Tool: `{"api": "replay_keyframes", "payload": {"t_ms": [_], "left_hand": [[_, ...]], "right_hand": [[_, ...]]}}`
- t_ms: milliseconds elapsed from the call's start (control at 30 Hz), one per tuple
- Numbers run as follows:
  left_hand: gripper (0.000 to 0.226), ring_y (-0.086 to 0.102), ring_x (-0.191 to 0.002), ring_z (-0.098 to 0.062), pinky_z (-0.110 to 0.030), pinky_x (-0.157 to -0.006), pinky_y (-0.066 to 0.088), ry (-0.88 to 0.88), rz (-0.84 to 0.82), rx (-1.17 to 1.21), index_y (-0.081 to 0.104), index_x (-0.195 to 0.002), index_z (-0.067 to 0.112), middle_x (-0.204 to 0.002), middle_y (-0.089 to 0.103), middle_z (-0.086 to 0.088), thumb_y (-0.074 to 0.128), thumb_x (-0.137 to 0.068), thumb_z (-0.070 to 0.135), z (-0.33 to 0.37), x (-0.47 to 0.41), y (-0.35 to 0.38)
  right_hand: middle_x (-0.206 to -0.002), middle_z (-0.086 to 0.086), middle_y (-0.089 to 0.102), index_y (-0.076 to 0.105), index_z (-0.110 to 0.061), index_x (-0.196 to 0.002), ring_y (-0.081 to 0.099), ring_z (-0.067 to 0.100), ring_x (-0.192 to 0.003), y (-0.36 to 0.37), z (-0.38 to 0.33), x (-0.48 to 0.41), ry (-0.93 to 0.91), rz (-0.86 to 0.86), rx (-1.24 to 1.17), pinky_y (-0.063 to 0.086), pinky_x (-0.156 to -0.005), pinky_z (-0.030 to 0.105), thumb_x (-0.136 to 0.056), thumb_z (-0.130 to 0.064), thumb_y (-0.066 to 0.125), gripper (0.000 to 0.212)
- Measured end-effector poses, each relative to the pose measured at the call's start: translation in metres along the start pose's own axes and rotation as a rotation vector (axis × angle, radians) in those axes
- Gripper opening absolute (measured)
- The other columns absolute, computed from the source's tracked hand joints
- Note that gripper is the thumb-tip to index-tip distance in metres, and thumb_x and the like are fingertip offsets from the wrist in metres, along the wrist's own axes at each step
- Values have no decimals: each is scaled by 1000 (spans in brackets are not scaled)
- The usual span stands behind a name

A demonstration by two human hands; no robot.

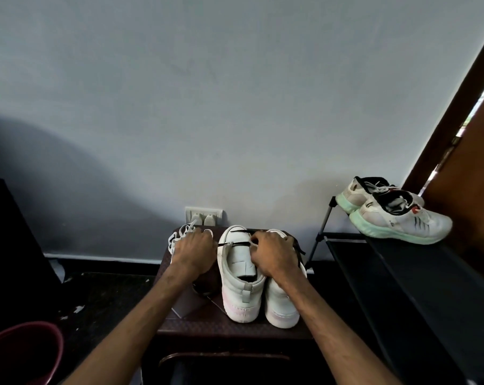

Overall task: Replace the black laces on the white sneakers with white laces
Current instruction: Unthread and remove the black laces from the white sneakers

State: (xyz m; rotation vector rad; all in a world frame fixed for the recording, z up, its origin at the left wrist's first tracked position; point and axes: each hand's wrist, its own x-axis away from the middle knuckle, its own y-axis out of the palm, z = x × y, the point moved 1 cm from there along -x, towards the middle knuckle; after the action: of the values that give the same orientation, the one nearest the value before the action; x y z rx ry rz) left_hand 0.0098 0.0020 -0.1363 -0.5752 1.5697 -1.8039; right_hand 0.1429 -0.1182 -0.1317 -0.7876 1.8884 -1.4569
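Two white sneakers stand side by side on a small dark table (235, 326), heels toward me. The left sneaker (239, 287) has a black lace (232, 243) crossing its tongue near the toe. My right hand (274, 255) lies over the right sneaker (281, 304) and pinches that black lace. My left hand (192, 252) rests, fingers curled, on a bundle of white laces (179, 234) at the table's far left. More black lace (300, 250) hangs beside the right sneaker.
A wall socket (204, 215) sits on the wall behind the table. A dark shoe rack (402, 273) on the right carries a pair of white running shoes with mint soles (396, 215). A red bucket (21, 351) is at the lower left.
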Motion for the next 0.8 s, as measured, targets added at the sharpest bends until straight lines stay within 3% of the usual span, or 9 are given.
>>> {"api": "replay_keyframes", "payload": {"t_ms": [67,167,267,400,600,700,800], "left_hand": [[34,53,-120,-32,-43,-91,44,-10,11,-30,58,-118,12,-128,56,-12,43,-98,34,2,4,-10],[32,51,-118,-33,-42,-89,43,31,128,104,55,-118,12,-124,56,-12,44,-98,33,13,4,-18],[31,52,-117,-31,-39,-93,43,125,69,232,60,-119,13,-124,58,-12,49,-97,33,35,-7,-13],[28,52,-120,-30,-45,-94,47,165,-76,21,60,-118,13,-126,58,-9,55,-93,24,56,-14,5],[19,61,-110,-26,-39,-87,44,226,126,-177,64,-107,16,-113,66,-4,52,-92,15,67,-14,13],[17,57,-111,-27,-40,-85,46,174,126,32,61,-107,15,-114,64,-7,55,-92,20,60,-19,18],[26,55,-107,-31,-42,-86,44,-118,234,542,63,-103,9,-111,60,-10,48,-97,30,42,-14,27]], "right_hand": [[-115,2,68,62,-24,-118,59,26,-111,1,1,-2,12,11,-16,35,-101,47,-90,-34,50,31],[-109,5,68,61,-19,-112,60,28,-108,3,2,-3,37,73,-49,42,-96,43,-84,-30,55,30],[-107,6,67,67,-16,-105,57,30,-107,6,2,-2,35,97,-12,47,-92,40,-81,-33,58,31],[-102,9,71,72,-17,-100,63,32,-102,9,5,-6,28,76,-63,47,-87,37,-84,-36,58,29],[-97,8,72,74,-17,-95,64,31,-101,16,11,-12,48,81,-165,47,-94,44,-85,-36,59,25],[-104,1,71,73,-23,-103,62,24,-107,14,9,-8,93,75,-126,36,-105,55,-86,-38,56,28],[-103,-1,71,73,-24,-102,62,22,-105,11,7,-6,138,80,-108,30,-106,60,-86,-38,54,28]]}}
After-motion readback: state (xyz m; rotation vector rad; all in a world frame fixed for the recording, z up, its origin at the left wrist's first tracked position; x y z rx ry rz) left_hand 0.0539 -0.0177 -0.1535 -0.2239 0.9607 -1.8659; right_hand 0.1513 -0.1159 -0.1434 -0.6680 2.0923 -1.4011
